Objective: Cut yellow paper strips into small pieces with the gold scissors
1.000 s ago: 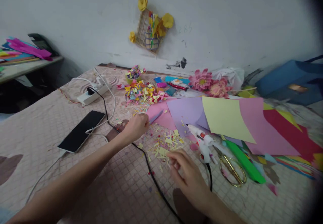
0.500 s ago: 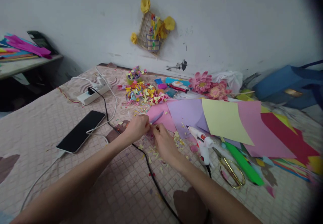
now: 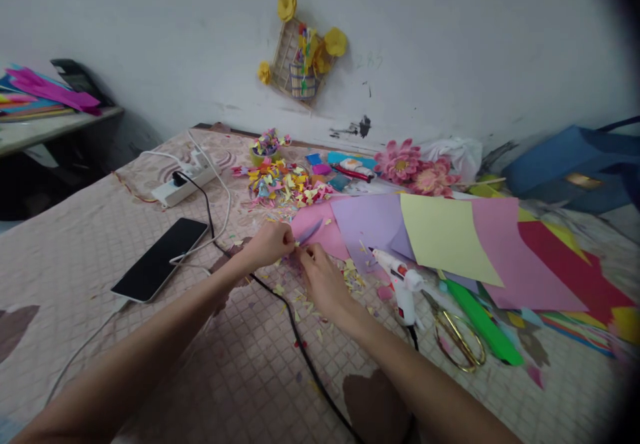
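Observation:
My left hand (image 3: 273,242) and my right hand (image 3: 323,281) meet over the table, fingertips pinched close together. A tiny pale piece shows between them, too small to name. Just beyond my fingers lie a pink sheet of paper (image 3: 316,224) and a narrow purple strip (image 3: 310,232). Around and below my right hand are scattered yellow paper scraps (image 3: 353,276). A white glue gun (image 3: 403,284) rests to the right, and gold-handled scissors (image 3: 460,344) lie past it.
Coloured paper sheets (image 3: 445,234) spread to the right, near a green cutter-like tool (image 3: 483,324). A heap of paper bits (image 3: 285,181) and a small pot (image 3: 265,157) stand behind. Leftward are a phone (image 3: 163,257), a power strip (image 3: 183,187) and a black cable (image 3: 295,327).
Both hands stay pinched together in nearly the same place. My left hand has shifted slightly to the left and up. The things on the table have not moved.

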The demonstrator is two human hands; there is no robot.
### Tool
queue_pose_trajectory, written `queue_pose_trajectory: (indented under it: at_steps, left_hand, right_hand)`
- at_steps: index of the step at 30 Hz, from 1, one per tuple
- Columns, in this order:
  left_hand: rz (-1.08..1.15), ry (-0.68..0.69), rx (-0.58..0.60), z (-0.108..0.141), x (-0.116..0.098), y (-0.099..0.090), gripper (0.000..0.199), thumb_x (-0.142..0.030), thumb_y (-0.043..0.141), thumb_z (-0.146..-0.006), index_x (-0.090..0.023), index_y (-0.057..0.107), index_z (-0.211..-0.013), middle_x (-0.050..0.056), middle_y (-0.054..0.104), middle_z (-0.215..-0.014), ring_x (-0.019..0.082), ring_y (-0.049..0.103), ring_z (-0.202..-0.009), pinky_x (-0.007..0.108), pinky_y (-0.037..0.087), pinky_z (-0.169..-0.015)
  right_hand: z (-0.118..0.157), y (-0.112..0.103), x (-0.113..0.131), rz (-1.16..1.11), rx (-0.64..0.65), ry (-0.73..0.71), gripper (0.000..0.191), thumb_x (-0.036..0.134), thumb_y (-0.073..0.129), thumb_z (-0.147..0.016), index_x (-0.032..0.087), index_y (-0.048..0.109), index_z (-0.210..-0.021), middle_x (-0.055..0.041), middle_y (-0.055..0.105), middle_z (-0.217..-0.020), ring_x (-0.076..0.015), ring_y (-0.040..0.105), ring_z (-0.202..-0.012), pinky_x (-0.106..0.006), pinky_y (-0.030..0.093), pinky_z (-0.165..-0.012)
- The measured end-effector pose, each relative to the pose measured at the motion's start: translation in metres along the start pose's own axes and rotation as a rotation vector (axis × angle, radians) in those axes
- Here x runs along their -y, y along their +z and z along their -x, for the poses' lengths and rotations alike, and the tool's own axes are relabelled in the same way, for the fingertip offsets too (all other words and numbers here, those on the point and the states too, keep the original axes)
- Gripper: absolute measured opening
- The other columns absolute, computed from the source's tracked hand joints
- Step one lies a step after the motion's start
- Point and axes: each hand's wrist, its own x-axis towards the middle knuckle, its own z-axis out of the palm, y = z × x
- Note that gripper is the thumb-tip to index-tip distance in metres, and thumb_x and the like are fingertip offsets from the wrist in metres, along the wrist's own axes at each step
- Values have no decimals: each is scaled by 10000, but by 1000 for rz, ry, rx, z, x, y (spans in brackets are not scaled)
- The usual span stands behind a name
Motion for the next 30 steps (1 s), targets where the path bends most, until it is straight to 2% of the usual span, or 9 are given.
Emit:
queue_pose_trajectory:
  at_steps: [13,21,30]
  left_hand:
    - [121,-8,20,-6,11,1,115,-135,483,-609,-137,586,-660,-1,607,-595,113,559,-571,193,404,-528]
    - [196,10,34,-7,17,3,126,-157,501,-626,-129,579,-721,6,617,-622,117,578,-586,196,424,-536]
    - [246,9,74,-5,16,1,104,-191,538,-650,-135,582,-726,-5,619,-610,111,580,-583,194,427,-537]
  right_hand:
    - [-5,1,0,56,21,35,420,84,380,-819,201,446,-1217,-91,512,-997,-217,519,-809,-288,421,-620]
    - [-5,1,-1,37,7,10,434,90,397,-828,194,416,-1249,-96,494,-1033,-217,512,-899,-286,434,-687]
    - [12,-14,-8,-49,-58,6,352,82,392,-835,192,498,-1152,-84,499,-992,-200,534,-850,-305,443,-714]
